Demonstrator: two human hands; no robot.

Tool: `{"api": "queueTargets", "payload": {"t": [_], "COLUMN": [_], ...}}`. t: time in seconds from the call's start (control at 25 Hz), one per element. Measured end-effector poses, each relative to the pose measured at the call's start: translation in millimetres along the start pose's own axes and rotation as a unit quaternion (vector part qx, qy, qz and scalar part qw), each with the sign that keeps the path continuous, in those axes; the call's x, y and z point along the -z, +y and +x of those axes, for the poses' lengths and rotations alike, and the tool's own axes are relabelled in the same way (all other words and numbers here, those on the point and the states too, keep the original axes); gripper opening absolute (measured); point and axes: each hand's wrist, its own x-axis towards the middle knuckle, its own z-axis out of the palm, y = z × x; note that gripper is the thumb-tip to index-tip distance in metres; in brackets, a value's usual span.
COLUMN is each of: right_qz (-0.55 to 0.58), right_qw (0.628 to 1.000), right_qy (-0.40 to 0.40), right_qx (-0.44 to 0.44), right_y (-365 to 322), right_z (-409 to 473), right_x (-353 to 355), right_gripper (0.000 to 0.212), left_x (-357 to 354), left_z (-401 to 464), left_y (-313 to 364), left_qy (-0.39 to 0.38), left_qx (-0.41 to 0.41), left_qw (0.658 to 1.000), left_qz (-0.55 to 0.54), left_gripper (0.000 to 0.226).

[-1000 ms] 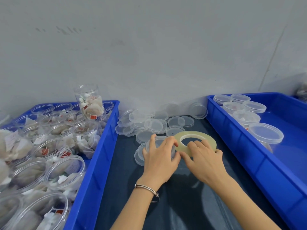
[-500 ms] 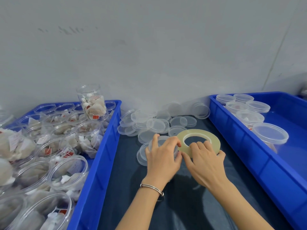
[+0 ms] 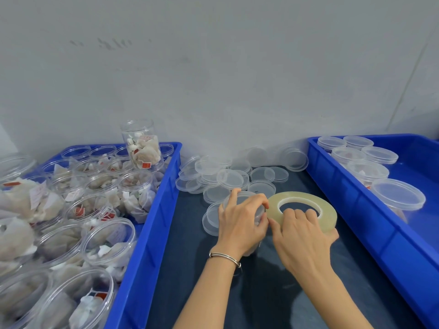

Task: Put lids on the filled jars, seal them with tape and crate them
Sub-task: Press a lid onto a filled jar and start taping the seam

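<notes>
Both hands have stayed on the same spot of the dark blue table top (image 3: 261, 293) over the last second; the wide flat ring of yellowish clear tape (image 3: 306, 203) has not left its place. What has changed is the grip. The left hand (image 3: 240, 224), a thin metal bangle (image 3: 225, 257) on its wrist, now has its fingers curled down over the lid of a clear plastic jar (image 3: 244, 200) standing just left of the tape, where a second ago they lay flatter. The right hand (image 3: 301, 238) rests on the near edge of the ring, fingers bent and close together, thumb tip meeting the left thumb at the jar's side. Whether a tape end is pinched there, I cannot tell.

Behind them lies the loose heap of clear round lids (image 3: 228, 176). The blue plastic crate on the left (image 3: 152, 224) is packed with open jars of pale tea bags (image 3: 104, 236); small red tags show, writing too small to read. The blue plastic crate on the right (image 3: 356, 210) holds lidded jars (image 3: 396, 194) along its back corner.
</notes>
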Motion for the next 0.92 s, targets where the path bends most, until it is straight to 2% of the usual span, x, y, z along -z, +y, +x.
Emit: {"api": "queueTargets", "payload": {"t": [0.2,0.32,0.4,0.44,0.48,0.52,0.64,0.72,0.84,0.92], "right_qz": [0.004,0.046,0.093,0.13,0.153,0.151,0.088,0.073,0.054,0.049], "right_qw": [1.0,0.999,0.996,0.99,0.982,0.981,0.996,0.996,0.996,0.993], "right_qy": [-0.018,-0.015,-0.002,0.052,0.102,0.113,-0.013,-0.048,-0.065,-0.091], "right_qx": [-0.014,-0.013,0.004,0.034,0.046,0.04,-0.005,-0.011,0.029,0.058], "right_y": [-3.9,-2.1,-8.4,-11.1,-9.1,-3.6,23.1,32.9,21.3,14.3], "right_z": [-8.8,-16.8,-36.8,-50.9,-63.8,-69.7,-45.6,-25.7,-1.9,10.3], "right_x": [5.5,15.6,20.2,21.6,19.0,14.5,1.5,-13.2,-37.0,-55.7], "right_gripper": [0.036,0.038,0.036,0.035,0.033,0.032,0.027,0.029,0.031,0.034], "left_x": [-0.7,-1.2,7.6,11.9,12.2,10.1,2.6,0.1,1.8,3.0], "left_z": [2.0,2.5,17.3,30.6,40.5,42.5,34.4,31.3,36.5,38.8], "left_y": [-4.9,-5.9,-4.4,-8.0,-11.8,-13.0,-13.2,-14.4,-17.3,-22.2], "left_qy": [0.008,0.003,0.022,0.017,-0.001,-0.01,0.02,0.027,0.013,-0.013], "left_qx": [-0.028,-0.038,0.05,0.1,0.125,0.125,0.126,0.134,0.131,0.164], "left_qw": [0.999,0.999,0.997,0.994,0.992,0.992,0.992,0.99,0.991,0.986], "left_qz": [-0.024,-0.035,-0.052,-0.049,-0.035,-0.019,-0.023,-0.036,-0.009,0.003], "left_gripper": [0.016,0.017,0.017,0.017,0.017,0.016,0.012,0.015,0.044,0.065]}}
